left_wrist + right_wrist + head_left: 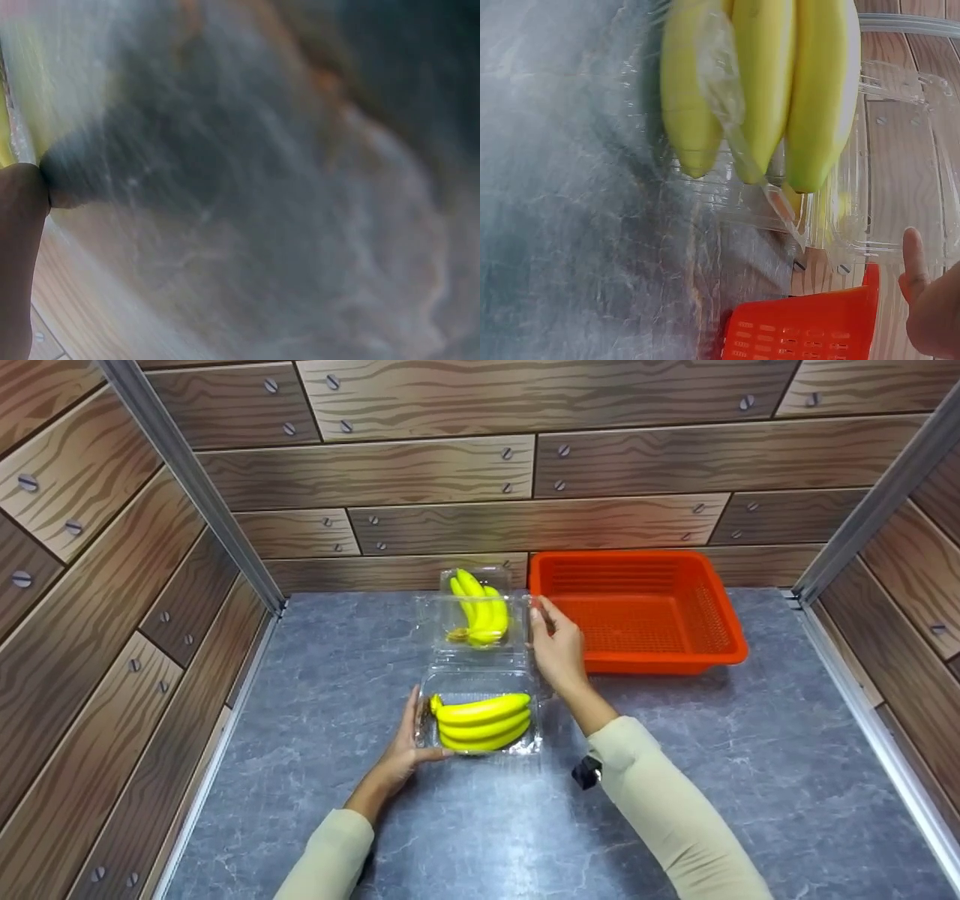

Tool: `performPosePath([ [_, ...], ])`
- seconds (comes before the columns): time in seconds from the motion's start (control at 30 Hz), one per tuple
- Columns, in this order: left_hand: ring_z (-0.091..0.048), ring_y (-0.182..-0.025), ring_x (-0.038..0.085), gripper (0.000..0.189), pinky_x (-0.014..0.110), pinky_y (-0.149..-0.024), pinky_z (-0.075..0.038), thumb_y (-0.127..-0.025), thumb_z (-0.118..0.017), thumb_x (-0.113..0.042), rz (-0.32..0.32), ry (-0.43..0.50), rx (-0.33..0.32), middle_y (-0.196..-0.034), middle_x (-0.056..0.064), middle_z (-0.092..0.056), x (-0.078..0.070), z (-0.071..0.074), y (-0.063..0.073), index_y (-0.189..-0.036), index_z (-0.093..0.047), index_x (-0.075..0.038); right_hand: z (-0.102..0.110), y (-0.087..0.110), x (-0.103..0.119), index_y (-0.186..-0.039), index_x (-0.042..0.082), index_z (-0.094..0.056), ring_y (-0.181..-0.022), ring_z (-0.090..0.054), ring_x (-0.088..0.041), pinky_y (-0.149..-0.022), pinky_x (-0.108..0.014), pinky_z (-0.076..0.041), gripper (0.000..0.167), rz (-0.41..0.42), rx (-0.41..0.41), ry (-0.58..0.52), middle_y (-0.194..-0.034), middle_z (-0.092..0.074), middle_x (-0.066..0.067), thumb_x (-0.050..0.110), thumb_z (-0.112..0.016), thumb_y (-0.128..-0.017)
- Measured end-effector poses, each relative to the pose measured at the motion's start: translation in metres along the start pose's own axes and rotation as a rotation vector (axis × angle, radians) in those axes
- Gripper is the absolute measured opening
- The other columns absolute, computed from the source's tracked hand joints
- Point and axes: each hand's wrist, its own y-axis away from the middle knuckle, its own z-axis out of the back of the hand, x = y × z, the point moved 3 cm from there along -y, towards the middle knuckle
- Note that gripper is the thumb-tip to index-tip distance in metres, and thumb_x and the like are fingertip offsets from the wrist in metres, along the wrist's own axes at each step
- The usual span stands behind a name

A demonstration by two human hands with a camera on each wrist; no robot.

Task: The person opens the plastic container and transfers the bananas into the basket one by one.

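Observation:
A bunch of yellow bananas (484,724) lies in a clear plastic clamshell container (534,744), its lid (427,622) raised at the far side. My left hand (401,750) rests at the container's near left corner, fingers straight along the side and thumb along the front edge. With thumb and fingertips, my right hand (559,649) pinches the lid's right edge. In the right wrist view the banana tips (765,112) show large, and a finger (913,255) meets the clear lid. The left wrist view is mostly blurred, with the thumb (22,187) at its left edge.
Behind the raised lid, a second bunch of bananas (487,615) shows through the plastic, in another clear container (502,577). An orange plastic basket (660,666) stands right of it near the back wall. Wood-patterned panels (435,472) enclose the grey marbled tabletop (322,675).

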Motion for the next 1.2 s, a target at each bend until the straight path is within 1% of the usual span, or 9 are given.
performPosePath([
  [0.2, 0.004, -0.169, 0.042, 0.134, 0.066, -0.134, 0.009, -0.075, -0.085, 0.002, -0.004, 0.000, -0.005, -0.181, 0.019, 0.003, 0.000, 0.002, -0.001, -0.174, 0.001, -0.022, 0.000, 0.006, 0.000, -0.155, 0.008, -0.057, -0.131, -0.069, -0.025, -0.092, -0.034, -0.065, 0.049, 0.053, 0.004, 0.030, -0.145, -0.071, -0.010, 0.026, -0.061, -0.109],
  [0.3, 0.004, -0.169, 0.042, 0.134, 0.066, -0.134, 0.009, -0.075, -0.085, 0.003, -0.005, -0.004, -0.008, -0.181, 0.020, 0.004, 0.000, 0.002, 0.000, -0.174, 0.002, -0.021, 0.000, 0.008, -0.002, -0.155, 0.007, -0.057, -0.134, -0.067, -0.024, -0.098, -0.037, -0.063, 0.049, 0.078, 0.009, 0.036, -0.147, -0.070, -0.006, 0.026, -0.061, -0.110],
  [0.4, 0.003, -0.169, 0.043, 0.134, 0.066, -0.134, 0.009, -0.075, -0.086, 0.003, -0.006, -0.008, -0.013, -0.181, 0.021, 0.003, 0.001, 0.003, 0.001, -0.174, 0.002, -0.020, 0.001, 0.011, -0.004, -0.155, 0.007, -0.056, -0.135, -0.067, -0.024, -0.096, -0.035, -0.064, 0.050, 0.077, 0.012, 0.037, -0.147, -0.070, -0.008, 0.027, -0.061, -0.110],
  [0.47, 0.002, -0.169, 0.042, 0.133, 0.066, -0.134, 0.009, -0.075, -0.086, 0.002, -0.005, -0.008, -0.019, -0.181, 0.020, 0.002, 0.001, 0.002, 0.001, -0.174, 0.001, -0.020, 0.002, 0.013, -0.005, -0.155, 0.007, -0.055, -0.136, -0.067, -0.027, -0.097, -0.039, -0.064, 0.051, 0.077, 0.011, 0.042, -0.147, -0.070, -0.011, 0.027, -0.062, -0.109],
  [0.63, 0.003, -0.169, 0.041, 0.133, 0.064, -0.135, 0.008, -0.075, -0.085, 0.002, -0.008, -0.001, -0.013, -0.181, 0.019, 0.003, 0.000, 0.001, 0.000, -0.174, 0.001, -0.020, 0.007, 0.019, -0.007, -0.154, 0.004, -0.056, -0.137, -0.065, -0.036, -0.113, -0.052, -0.055, 0.053, 0.114, -0.006, 0.062, -0.147, -0.068, -0.018, 0.024, -0.066, -0.106],
  [0.83, 0.002, -0.169, 0.043, 0.134, 0.065, -0.135, 0.006, -0.075, -0.084, 0.002, 0.002, 0.003, 0.004, -0.181, 0.020, 0.001, 0.002, 0.001, 0.000, -0.173, 0.003, -0.020, 0.014, 0.030, -0.010, -0.150, 0.003, -0.056, -0.134, -0.062, -0.037, -0.097, -0.049, -0.063, 0.054, 0.113, -0.025, 0.110, -0.141, -0.063, -0.020, 0.024, -0.069, -0.103],
  [1.03, 0.000, -0.169, 0.042, 0.131, 0.064, -0.136, 0.004, -0.078, -0.082, 0.003, 0.005, 0.020, 0.011, -0.181, 0.020, 0.000, 0.002, 0.000, 0.000, -0.173, 0.005, -0.019, 0.022, 0.044, -0.011, -0.122, 0.002, -0.069, -0.110, -0.066, -0.029, -0.082, -0.032, -0.061, 0.029, 0.150, -0.045, 0.113, -0.119, -0.067, -0.015, 0.020, -0.072, -0.100],
  [1.13, 0.000, -0.169, 0.042, 0.129, 0.064, -0.136, 0.005, -0.078, -0.080, 0.003, 0.004, 0.024, 0.006, -0.181, 0.020, 0.000, 0.001, 0.000, -0.001, -0.173, 0.005, -0.018, 0.021, 0.052, -0.013, -0.113, 0.003, -0.073, -0.100, -0.068, -0.024, -0.080, -0.028, -0.060, 0.019, 0.217, 0.028, 0.131, -0.111, -0.071, -0.013, 0.015, -0.073, -0.098],
  [1.2, 0.000, -0.169, 0.042, 0.128, 0.064, -0.136, 0.005, -0.078, -0.078, 0.003, 0.008, 0.027, 0.006, -0.181, 0.020, 0.000, 0.001, 0.000, -0.001, -0.173, 0.005, -0.018, 0.017, 0.057, -0.014, -0.114, 0.003, -0.075, -0.100, -0.069, -0.026, -0.085, -0.034, -0.061, 0.021, 0.285, 0.126, 0.175, -0.111, -0.074, -0.014, 0.013, -0.075, -0.096],
])
